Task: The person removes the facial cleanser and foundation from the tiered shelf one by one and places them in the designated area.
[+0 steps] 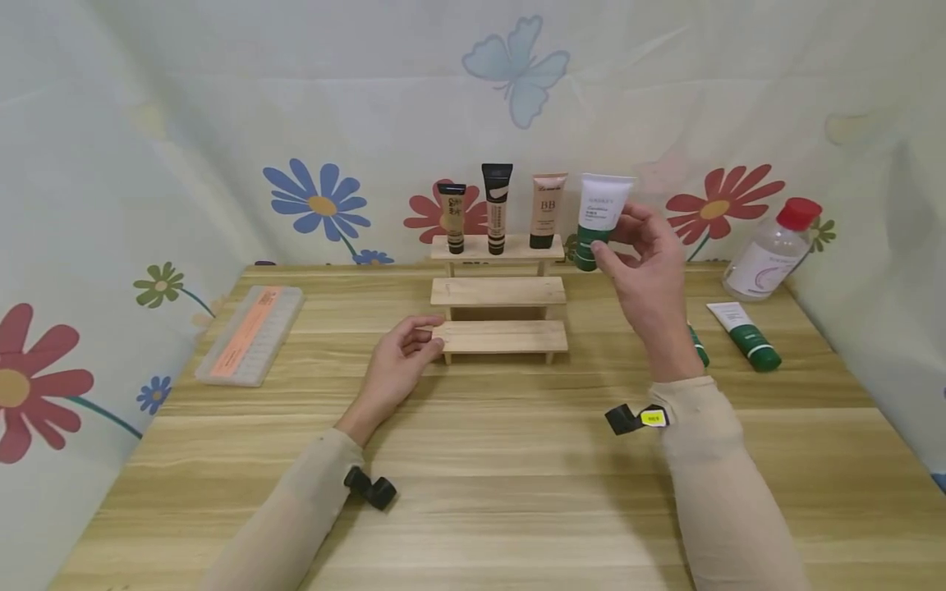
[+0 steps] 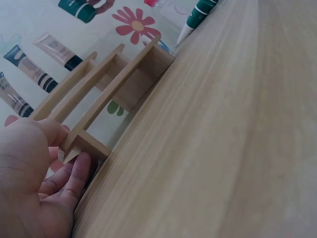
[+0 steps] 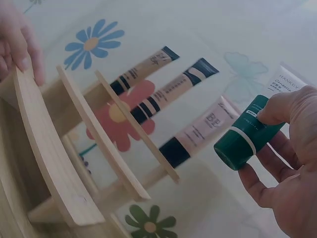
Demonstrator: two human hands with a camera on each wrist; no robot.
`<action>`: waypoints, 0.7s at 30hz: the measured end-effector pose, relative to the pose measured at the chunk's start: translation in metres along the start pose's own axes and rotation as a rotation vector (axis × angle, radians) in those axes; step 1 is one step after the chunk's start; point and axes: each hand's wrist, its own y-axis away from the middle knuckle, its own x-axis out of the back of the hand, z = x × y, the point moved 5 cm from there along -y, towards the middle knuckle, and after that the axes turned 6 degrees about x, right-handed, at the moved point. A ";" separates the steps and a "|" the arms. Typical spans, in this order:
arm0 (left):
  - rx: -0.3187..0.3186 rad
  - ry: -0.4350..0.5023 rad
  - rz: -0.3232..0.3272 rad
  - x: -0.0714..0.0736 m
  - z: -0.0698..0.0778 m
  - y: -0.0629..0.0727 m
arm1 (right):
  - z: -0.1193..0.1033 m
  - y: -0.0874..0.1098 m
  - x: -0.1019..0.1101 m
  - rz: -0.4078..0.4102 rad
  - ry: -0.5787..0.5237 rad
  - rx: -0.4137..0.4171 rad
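My right hand (image 1: 652, 267) pinches a white and green cosmetic tube (image 1: 602, 212) between thumb and fingers. The tube is upright with its green cap down, beside the right end of the top step. A three-step wooden display rack (image 1: 498, 292) stands at the back. On its top step stand a small gold tube (image 1: 454, 215) with black ends, a taller black-and-beige tube (image 1: 498, 209) and a pink BB cream tube (image 1: 548, 209). My left hand (image 1: 399, 361) grips the left end of the bottom step, thumb above and fingers below it, as the left wrist view shows.
Right of the rack, another white and green tube (image 1: 745, 336) lies on the wooden table (image 1: 502, 476). A further green tube (image 1: 698, 346) is mostly hidden behind my right wrist. A clear bottle (image 1: 769, 258) with a red cap stands behind. At left lies a translucent compartment box (image 1: 250, 336).
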 end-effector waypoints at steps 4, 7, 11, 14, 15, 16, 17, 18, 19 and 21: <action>-0.004 -0.003 -0.004 0.000 -0.001 0.000 | -0.001 0.001 0.019 0.029 0.046 -0.003; -0.005 -0.008 -0.003 0.000 -0.001 -0.001 | -0.001 0.002 0.032 0.046 0.084 -0.011; -0.004 -0.008 0.003 0.001 0.000 0.000 | 0.000 0.005 0.044 0.050 0.126 -0.037; -0.003 -0.007 0.004 0.002 0.001 0.000 | 0.003 0.009 0.052 0.046 0.140 -0.070; -0.002 -0.009 0.002 0.001 0.001 0.001 | 0.004 0.010 0.054 0.044 0.152 -0.082; -0.002 -0.008 0.000 0.001 0.002 0.001 | 0.006 0.012 0.057 0.040 0.166 -0.095; -0.002 -0.008 -0.001 0.001 0.002 0.001 | 0.007 0.013 0.059 0.036 0.175 -0.106; -0.002 -0.007 -0.002 0.001 0.002 0.001 | 0.009 0.015 0.061 0.032 0.186 -0.116; -0.002 -0.007 -0.003 0.001 0.002 0.001 | 0.012 0.017 0.063 0.024 0.199 -0.123; -0.001 -0.003 -0.002 0.000 0.002 0.001 | 0.017 0.021 0.067 0.005 0.211 -0.138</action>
